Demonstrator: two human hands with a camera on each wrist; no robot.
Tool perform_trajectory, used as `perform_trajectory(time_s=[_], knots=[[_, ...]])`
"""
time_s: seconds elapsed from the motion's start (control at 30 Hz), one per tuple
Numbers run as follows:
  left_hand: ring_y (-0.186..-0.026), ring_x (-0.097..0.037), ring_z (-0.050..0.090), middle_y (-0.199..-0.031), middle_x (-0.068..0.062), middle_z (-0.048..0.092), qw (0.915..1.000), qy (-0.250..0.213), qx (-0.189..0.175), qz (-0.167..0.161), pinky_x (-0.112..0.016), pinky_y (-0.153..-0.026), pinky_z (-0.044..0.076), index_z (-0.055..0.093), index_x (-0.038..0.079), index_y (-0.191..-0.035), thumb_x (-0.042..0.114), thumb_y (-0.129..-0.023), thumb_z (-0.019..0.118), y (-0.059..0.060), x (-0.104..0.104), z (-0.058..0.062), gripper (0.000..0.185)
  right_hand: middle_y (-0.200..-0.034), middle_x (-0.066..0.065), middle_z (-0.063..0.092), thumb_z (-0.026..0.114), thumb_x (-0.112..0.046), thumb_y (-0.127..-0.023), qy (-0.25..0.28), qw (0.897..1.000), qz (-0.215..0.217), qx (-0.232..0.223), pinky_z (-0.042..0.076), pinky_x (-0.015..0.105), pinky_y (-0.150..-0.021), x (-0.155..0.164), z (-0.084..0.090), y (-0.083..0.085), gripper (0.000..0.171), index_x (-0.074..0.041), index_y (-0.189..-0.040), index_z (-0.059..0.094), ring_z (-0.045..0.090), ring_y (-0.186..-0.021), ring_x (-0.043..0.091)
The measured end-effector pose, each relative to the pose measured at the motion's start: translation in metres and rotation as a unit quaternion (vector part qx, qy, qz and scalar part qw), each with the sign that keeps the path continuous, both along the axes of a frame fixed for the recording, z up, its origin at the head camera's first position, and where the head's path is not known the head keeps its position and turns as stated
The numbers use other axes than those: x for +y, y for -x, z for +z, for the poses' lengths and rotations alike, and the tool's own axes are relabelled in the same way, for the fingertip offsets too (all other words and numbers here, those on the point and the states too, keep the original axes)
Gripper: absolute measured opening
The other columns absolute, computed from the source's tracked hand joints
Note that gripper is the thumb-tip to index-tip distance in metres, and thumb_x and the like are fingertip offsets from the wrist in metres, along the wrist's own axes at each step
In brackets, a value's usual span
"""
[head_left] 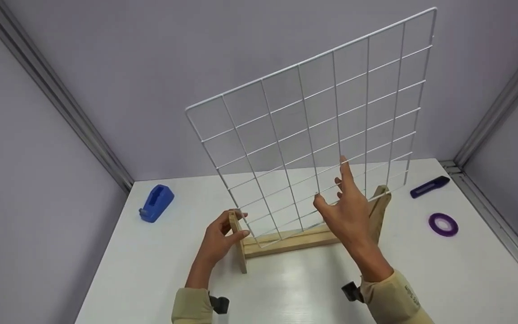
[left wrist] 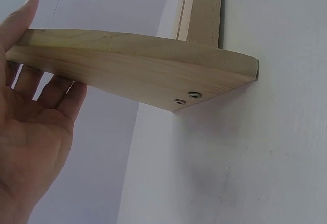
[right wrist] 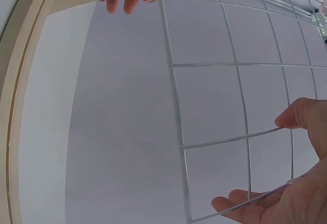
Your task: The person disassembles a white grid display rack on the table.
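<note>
A white wire grid panel (head_left: 313, 121) stands tilted in the slot of a wooden stand (head_left: 295, 240) on the white table (head_left: 286, 288). My left hand (head_left: 234, 225) holds the top of the stand's left foot (left wrist: 143, 70), thumb on one side and fingers on the other. My right hand (head_left: 329, 182) is raised in front of the grid's lower part with the fingers spread and straight. In the right wrist view its thumb (right wrist: 294, 119) and fingertips (right wrist: 230, 203) touch the wires (right wrist: 225, 65) lightly.
A blue tape dispenser (head_left: 155, 203) sits at the table's far left. At the far right lie a dark blue cutter-like tool (head_left: 430, 186) and a purple tape roll (head_left: 443, 224). Grey walls close in the back and both sides.
</note>
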State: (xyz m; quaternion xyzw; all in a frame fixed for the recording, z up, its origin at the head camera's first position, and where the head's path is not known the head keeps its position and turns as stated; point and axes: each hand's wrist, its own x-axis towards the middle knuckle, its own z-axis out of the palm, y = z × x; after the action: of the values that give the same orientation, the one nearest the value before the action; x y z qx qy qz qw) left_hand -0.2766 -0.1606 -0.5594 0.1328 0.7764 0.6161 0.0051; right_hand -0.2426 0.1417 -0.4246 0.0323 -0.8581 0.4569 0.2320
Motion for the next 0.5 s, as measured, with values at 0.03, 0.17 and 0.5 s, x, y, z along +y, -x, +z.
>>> perform_trajectory(time_s=[0.03,0.17,0.5], knots=[[-0.142,-0.028,0.05,-0.138,-0.005,0.065,1.0,-0.002,-0.002,0.002,-0.051,-0.123,0.033,0.061,0.016,-0.125,0.024,-0.089,0.079,-0.0005,-0.0001,0.0001,0.041,-0.157,0.021,0.044,0.074,-0.01,-0.086,-0.002,1.0,-0.001,-0.003,0.053,0.052,-0.104,0.0003,0.0003,-0.0004,0.095,-0.018,-0.163,0.02,0.057,-0.135,0.035],[-0.14,-0.028,0.052,-0.137,-0.005,0.065,0.9999,-0.007,0.002,0.008,-0.051,-0.123,0.033,0.063,0.016,-0.126,0.02,-0.089,0.079,-0.0027,-0.0005,-0.0005,0.041,-0.155,0.021,0.046,0.074,-0.014,-0.087,-0.018,1.0,-0.009,-0.011,0.055,0.052,-0.101,0.0011,0.0006,-0.0023,0.094,-0.016,-0.163,0.019,0.058,-0.134,0.035],[-0.137,-0.025,0.055,-0.134,-0.001,0.065,0.9995,-0.006,0.004,0.03,-0.053,-0.122,0.034,0.065,0.022,-0.123,0.03,-0.087,0.082,-0.0096,-0.0042,-0.0034,0.041,-0.14,0.022,0.061,0.075,-0.015,-0.085,-0.04,0.998,-0.041,-0.013,0.061,0.052,-0.085,0.0024,-0.0058,-0.0029,0.083,-0.013,-0.158,0.037,0.068,-0.116,0.04]])
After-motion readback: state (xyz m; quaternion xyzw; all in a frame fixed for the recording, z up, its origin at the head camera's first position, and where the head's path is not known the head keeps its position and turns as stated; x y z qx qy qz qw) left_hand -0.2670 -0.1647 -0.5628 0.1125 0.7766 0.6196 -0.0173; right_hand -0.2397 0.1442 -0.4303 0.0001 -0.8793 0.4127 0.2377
